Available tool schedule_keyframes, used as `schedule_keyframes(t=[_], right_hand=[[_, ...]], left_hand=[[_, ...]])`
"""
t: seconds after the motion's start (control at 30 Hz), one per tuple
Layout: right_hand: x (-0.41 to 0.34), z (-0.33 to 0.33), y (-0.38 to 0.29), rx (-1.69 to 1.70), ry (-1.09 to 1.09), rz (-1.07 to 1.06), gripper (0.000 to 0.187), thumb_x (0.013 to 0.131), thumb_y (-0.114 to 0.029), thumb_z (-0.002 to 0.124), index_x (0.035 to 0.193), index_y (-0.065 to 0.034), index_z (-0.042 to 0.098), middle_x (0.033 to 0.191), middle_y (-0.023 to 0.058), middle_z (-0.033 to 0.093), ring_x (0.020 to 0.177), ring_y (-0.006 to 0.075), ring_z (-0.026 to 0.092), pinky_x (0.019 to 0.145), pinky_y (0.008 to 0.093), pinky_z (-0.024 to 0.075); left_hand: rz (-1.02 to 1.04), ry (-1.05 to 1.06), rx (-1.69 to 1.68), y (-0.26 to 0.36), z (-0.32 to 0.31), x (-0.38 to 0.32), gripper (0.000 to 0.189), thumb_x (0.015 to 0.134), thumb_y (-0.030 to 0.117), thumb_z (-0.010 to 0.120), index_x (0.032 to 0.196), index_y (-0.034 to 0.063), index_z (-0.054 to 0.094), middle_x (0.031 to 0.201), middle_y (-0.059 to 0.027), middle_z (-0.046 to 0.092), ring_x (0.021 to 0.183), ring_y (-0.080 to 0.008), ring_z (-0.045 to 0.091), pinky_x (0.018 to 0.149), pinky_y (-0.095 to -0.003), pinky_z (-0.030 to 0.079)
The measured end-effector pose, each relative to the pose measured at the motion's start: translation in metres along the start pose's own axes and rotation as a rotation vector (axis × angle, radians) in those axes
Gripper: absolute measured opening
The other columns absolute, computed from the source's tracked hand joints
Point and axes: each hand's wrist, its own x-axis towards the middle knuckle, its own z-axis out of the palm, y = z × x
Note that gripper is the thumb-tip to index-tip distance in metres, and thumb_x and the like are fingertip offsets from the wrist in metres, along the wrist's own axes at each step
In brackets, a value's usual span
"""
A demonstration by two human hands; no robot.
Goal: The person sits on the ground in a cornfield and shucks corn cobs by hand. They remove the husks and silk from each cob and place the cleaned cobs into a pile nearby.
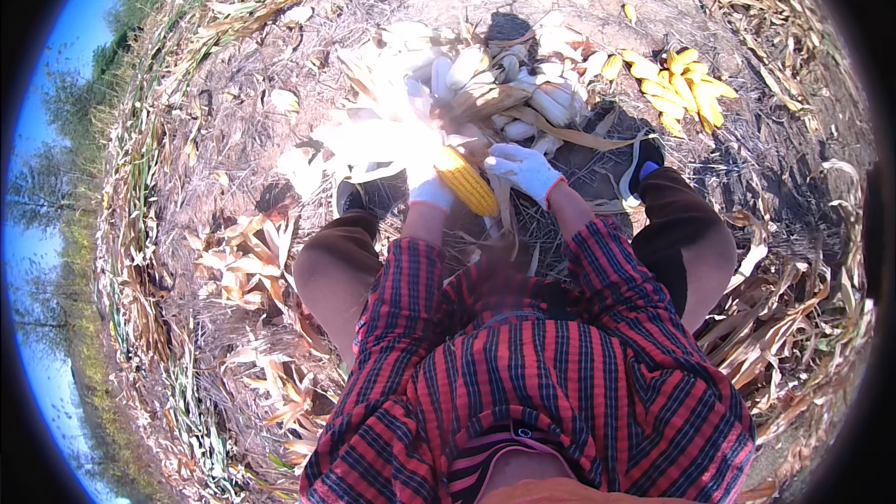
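My left hand [428,185], in a white knitted glove, is closed at the husk end of a corn ear [466,182] whose yellow kernels are bare. Pale husk leaves [378,133] spread above that hand, partly lost in glare. Just right of the ear is my right hand [521,169], gloved the same way, with its fingers pointing left near the husks; whether it holds a husk leaf cannot be told. Beyond both hands lies a pile of corn ears in pale husks [553,101].
Husked yellow corn ears [682,87] lie heaped on the ground at the upper right. Dry husks [248,259] are scattered left of my knee. Cut corn stalks [777,336] lie at the right. My shoes [640,164] flank the work area.
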Motion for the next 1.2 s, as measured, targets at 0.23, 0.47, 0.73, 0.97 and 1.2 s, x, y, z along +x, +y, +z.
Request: schedule_keyframes(t=[0.23,0.47,0.73,0.97,1.2], right_hand=[[0.0,0.026,-0.004,-0.147,0.038,0.026,0.055,0.071,-0.043,0.073,0.106,-0.0013,0.065,0.096,0.0145,0.069,0.09,0.0226,0.065,0.082,0.0319,0.0501],[0.015,0.029,0.024,-0.081,0.253,0.063,0.046,0.074,-0.031,0.072,0.108,-0.0009,0.064,0.099,0.0139,0.068,0.088,0.0251,0.064,0.079,0.0339,0.0515],[0.022,0.006,0.051,0.135,0.291,0.015,0.033,0.082,-0.024,0.063,0.108,-0.0034,0.062,0.099,0.0108,0.067,0.09,0.0226,0.064,0.079,0.032,0.0514],[0.022,-0.027,0.04,0.685,0.315,-0.076,0.026,0.083,-0.008,0.063,0.108,-0.003,0.062,0.099,0.0082,0.066,0.09,0.021,0.063,0.079,0.0322,0.0516],[0.01,-0.022,0.006,0.886,0.274,0.067,0.022,0.085,-0.007,0.061,0.106,-0.001,0.06,0.098,0.0106,0.064,0.082,0.0217,0.063,0.071,0.0338,0.053]], left_hand=[[-0.178,-0.095,0.145,0.037,0.03,-0.008,0.04,0.088,0.04,0.054,0.108,0.007,0.064,0.11,-0.019,0.063,0.101,-0.03,0.061,0.084,-0.0404,0.048],[-0.266,-0.381,0.258,0.101,0.018,-0.009,0.043,0.085,0.042,0.053,0.112,0.0098,0.064,0.114,-0.0205,0.062,0.105,-0.0356,0.06,0.085,-0.0437,0.048],[-0.264,-0.218,-0.052,0.096,0.034,-0.011,0.07,0.08,0.04,0.064,0.136,0.0064,0.04,0.127,-0.0207,0.053,0.113,-0.0339,0.056,0.093,-0.0382,0.046],[-0.185,-0.469,-0.712,0.072,0.035,-0.018,0.076,0.073,0.026,0.077,0.134,-0.0015,0.04,0.119,-0.0118,0.058,0.105,-0.0204,0.058,0.092,-0.0322,0.046],[-0.15,-0.421,-0.431,0.059,0.045,-0.021,0.077,0.068,0.032,0.078,0.131,0.0022,0.045,0.113,-0.0123,0.06,0.101,-0.0218,0.06,0.091,-0.0339,0.046]])
